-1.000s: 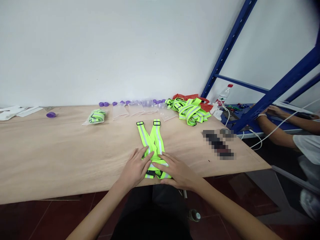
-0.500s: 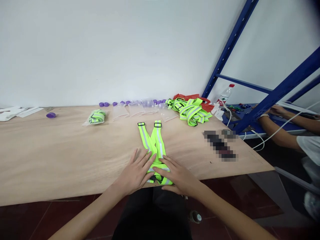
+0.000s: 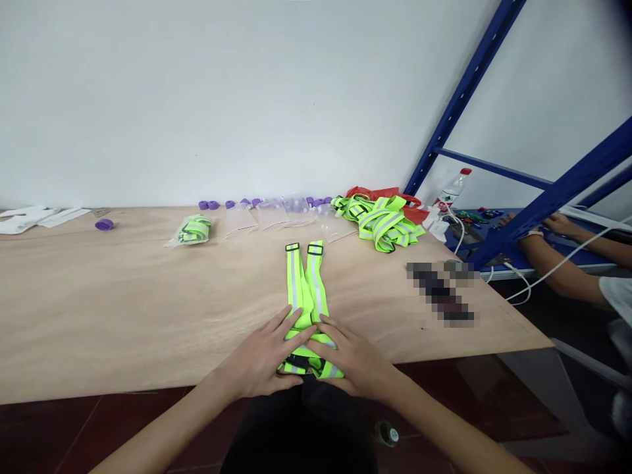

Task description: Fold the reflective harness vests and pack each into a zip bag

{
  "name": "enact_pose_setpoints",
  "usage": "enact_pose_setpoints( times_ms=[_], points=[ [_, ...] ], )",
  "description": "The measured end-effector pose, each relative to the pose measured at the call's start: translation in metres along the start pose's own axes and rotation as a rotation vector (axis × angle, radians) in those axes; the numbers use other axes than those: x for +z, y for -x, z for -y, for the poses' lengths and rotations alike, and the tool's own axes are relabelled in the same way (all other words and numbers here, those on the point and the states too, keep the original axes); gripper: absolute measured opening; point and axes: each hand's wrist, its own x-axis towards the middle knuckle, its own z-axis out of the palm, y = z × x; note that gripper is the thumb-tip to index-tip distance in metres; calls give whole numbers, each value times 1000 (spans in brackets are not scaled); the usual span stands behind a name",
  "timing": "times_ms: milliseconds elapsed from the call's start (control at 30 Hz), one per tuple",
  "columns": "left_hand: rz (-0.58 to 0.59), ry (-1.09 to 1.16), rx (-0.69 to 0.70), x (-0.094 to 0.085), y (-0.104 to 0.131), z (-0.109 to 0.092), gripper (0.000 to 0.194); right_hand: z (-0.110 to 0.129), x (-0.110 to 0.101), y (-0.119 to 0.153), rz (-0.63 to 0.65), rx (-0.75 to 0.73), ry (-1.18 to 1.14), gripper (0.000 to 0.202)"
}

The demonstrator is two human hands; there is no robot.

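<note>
A fluorescent yellow-green reflective strap vest (image 3: 316, 289) with silver stripes lies at the table's front edge. Its two straps point away from me, side by side, each ending in a black slide buckle. Nearer to me the bands are bunched, with some black parts among them. My left hand (image 3: 259, 355) rests on the left of this bunch, fingers stretched out over the bands. From the right, my right hand (image 3: 353, 359) presses on the same bunch, its fingers also extended. Both thumbs lie by the front edge. The hands partly cover the bands.
More reflective straps (image 3: 388, 220) are heaped on red plastic (image 3: 415, 212) at the back right. A bagged vest (image 3: 194, 230), clear bags (image 3: 274, 214) and purple rolls (image 3: 105, 224) lie on the wooden table (image 3: 123, 303). At right stand a blue rack (image 3: 459, 92) and a bottle (image 3: 451, 189); another person's arms (image 3: 557, 263) show beyond.
The left strap has swung right and straightened, so the straps lie closer together. Both hands have shifted slightly toward me, showing more of the bunched bands. The camera view has turned a little.
</note>
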Motion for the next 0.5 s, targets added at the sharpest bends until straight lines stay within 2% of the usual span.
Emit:
enact_pose_setpoints(
  times_ms=[167, 300, 400, 500],
  points=[
    [11, -16, 23, 8, 9, -7, 92, -1, 0, 2, 34, -83, -7, 74],
    [-60, 11, 20, 9, 9, -7, 86, -2, 0, 2, -27, -50, -131, 55],
    [-107, 24, 26, -2, 2, -6, 67, -3, -4, 0, -88, -12, -291, 40],
    [-109, 59, 41, -19, -9, -5, 50, -4, -8, -2, -143, 91, -412, 39]
  ],
)
